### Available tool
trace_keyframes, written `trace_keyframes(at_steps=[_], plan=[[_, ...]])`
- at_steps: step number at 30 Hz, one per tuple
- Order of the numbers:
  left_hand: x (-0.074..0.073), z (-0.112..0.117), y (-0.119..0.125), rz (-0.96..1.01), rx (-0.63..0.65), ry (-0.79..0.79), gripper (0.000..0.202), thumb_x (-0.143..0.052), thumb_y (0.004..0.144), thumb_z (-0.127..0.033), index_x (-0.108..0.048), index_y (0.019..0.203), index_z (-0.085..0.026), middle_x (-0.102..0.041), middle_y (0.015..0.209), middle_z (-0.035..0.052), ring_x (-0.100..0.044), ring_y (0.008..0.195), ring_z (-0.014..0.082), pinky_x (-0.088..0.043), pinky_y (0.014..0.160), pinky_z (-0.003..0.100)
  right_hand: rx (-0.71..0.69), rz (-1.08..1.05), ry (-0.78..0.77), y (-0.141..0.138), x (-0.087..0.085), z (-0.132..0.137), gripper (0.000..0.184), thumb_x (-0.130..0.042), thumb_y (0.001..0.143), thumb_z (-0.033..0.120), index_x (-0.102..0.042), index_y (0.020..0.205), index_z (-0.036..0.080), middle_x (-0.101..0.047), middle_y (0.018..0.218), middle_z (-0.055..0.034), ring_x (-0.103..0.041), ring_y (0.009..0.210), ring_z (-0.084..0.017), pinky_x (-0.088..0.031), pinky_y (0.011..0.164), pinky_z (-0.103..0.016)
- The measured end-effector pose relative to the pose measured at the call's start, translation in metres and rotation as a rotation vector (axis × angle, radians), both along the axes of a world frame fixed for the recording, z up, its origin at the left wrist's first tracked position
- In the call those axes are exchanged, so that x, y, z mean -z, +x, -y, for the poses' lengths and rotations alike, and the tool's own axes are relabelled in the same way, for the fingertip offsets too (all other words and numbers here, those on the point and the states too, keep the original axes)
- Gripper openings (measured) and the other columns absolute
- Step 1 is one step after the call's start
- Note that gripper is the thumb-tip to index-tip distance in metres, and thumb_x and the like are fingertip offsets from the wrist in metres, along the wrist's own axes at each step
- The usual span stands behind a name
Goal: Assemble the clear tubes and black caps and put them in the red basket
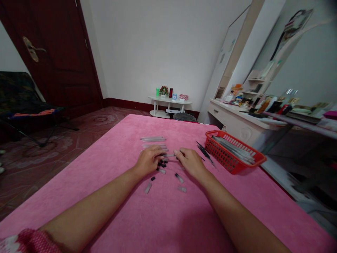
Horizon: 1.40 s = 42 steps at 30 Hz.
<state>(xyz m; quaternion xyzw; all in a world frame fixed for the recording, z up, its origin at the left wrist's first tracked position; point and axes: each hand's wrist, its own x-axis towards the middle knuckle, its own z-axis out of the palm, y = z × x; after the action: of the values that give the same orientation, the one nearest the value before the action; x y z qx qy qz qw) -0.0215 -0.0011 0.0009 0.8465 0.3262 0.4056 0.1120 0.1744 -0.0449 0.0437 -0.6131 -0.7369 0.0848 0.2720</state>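
Observation:
Both of my hands meet over the middle of the pink cloth. My left hand (149, 161) is closed, its fingertips at one end of a thin translucent pen barrel (170, 155). The other end is pinched by my right hand (191, 161). Small black plugs (163, 164) lie in a pile beside my left fingers, with one more black piece (153, 178) closer to me. Translucent pen caps (148, 188) are scattered on the near side, one with a black end (179, 177). Further off, several clear barrels (153, 138) lie in rows, partly hidden by my left hand.
A red plastic basket (234, 151) full of clear barrels stands at the right. Thin black pen parts (204, 151) lie beside it. The pink cloth (147, 225) covers the table. A dressing table (237, 116) with bottles is at the right, a folding chair (23, 95) at the left.

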Motion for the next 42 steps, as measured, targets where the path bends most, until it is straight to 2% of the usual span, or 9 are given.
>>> trace_keyframes(at_steps=[3,7,11,19,23,28,34,38,42], plan=[[0.001,-0.001,0.000,0.008,-0.002,-0.002,0.030,-0.052,0.076,-0.004,-0.069,0.095,-0.019,-0.066,0.091,0.0051,-0.060,0.085,0.0171,-0.047,0.076,0.029,-0.044,-0.031,0.001,0.001,0.001,-0.001,0.026,-0.050,0.085,0.036,-0.061,0.071,0.017,-0.060,0.063,-0.0007,-0.050,0.059,-0.012,-0.026,0.053,-0.022],[0.002,-0.002,-0.001,0.023,0.020,0.004,0.030,-0.052,0.076,-0.003,-0.069,0.094,-0.020,-0.066,0.091,0.0051,-0.059,0.086,0.0172,-0.047,0.076,0.029,-0.033,-0.041,-0.048,0.000,-0.001,0.000,0.039,-0.041,0.089,0.039,-0.058,0.062,0.017,-0.057,0.057,-0.0015,-0.048,0.054,-0.011,-0.026,0.052,-0.022],[0.003,-0.003,-0.001,0.033,0.016,0.001,0.031,-0.052,0.077,-0.004,-0.069,0.096,-0.020,-0.066,0.092,0.0057,-0.059,0.086,0.0174,-0.047,0.077,0.029,-0.022,-0.064,-0.006,-0.001,-0.002,0.000,0.023,-0.053,0.082,0.035,-0.060,0.069,0.017,-0.059,0.061,-0.0002,-0.048,0.056,-0.011,-0.027,0.053,-0.022],[0.004,-0.004,-0.001,0.038,0.019,0.006,0.031,-0.052,0.077,-0.005,-0.069,0.097,-0.020,-0.066,0.093,0.0058,-0.059,0.088,0.0178,-0.047,0.078,0.030,-0.042,-0.113,-0.014,0.001,0.004,-0.004,0.024,-0.052,0.083,0.035,-0.059,0.068,0.017,-0.057,0.059,0.0007,-0.048,0.054,-0.011,-0.026,0.051,-0.021],[0.004,-0.004,-0.001,0.053,0.024,0.006,0.031,-0.051,0.077,-0.004,-0.069,0.096,-0.020,-0.066,0.093,0.0058,-0.060,0.088,0.0174,-0.048,0.078,0.030,-0.050,-0.111,-0.060,0.001,0.003,-0.002,0.037,-0.044,0.087,0.038,-0.055,0.060,0.017,-0.055,0.053,0.0001,-0.047,0.051,-0.011,-0.027,0.051,-0.021],[0.002,-0.004,-0.001,0.112,0.043,-0.008,0.031,-0.052,0.077,-0.005,-0.069,0.098,-0.021,-0.067,0.094,0.0055,-0.060,0.090,0.0176,-0.048,0.081,0.031,-0.027,-0.123,-0.036,0.001,0.000,-0.003,0.024,-0.051,0.083,0.037,-0.062,0.074,0.017,-0.061,0.063,-0.0008,-0.052,0.056,-0.012,-0.030,0.052,-0.021],[-0.001,-0.010,-0.004,0.569,-0.089,-0.213,0.012,-0.057,0.076,-0.016,-0.063,0.087,-0.017,-0.065,0.085,0.0045,-0.061,0.080,0.0170,-0.050,0.073,0.029,-0.193,-0.008,-0.189,-0.001,-0.009,0.003,0.008,-0.059,0.073,0.022,-0.066,0.073,0.018,-0.065,0.065,0.0003,-0.055,0.061,-0.011,-0.032,0.054,-0.020],[-0.004,-0.011,-0.002,0.959,-0.004,-0.497,0.019,-0.065,0.072,-0.025,-0.055,0.085,-0.015,-0.062,0.078,0.0011,-0.063,0.068,0.0146,-0.054,0.066,0.031,-0.292,0.291,-0.399,-0.007,-0.028,0.021,0.010,-0.072,0.060,0.025,-0.068,0.066,0.020,-0.066,0.064,0.0011,-0.056,0.061,-0.012,-0.029,0.050,-0.021],[-0.003,-0.013,0.000,1.135,0.050,-0.634,0.032,-0.072,0.068,-0.029,-0.050,0.087,-0.015,-0.063,0.079,0.0022,-0.067,0.071,0.0169,-0.056,0.062,0.030,-0.247,0.566,-0.485,-0.015,-0.040,0.035,0.020,-0.081,0.050,0.031,-0.069,0.063,0.021,-0.067,0.065,-0.0019,-0.057,0.059,-0.014,-0.029,0.050,-0.023]])
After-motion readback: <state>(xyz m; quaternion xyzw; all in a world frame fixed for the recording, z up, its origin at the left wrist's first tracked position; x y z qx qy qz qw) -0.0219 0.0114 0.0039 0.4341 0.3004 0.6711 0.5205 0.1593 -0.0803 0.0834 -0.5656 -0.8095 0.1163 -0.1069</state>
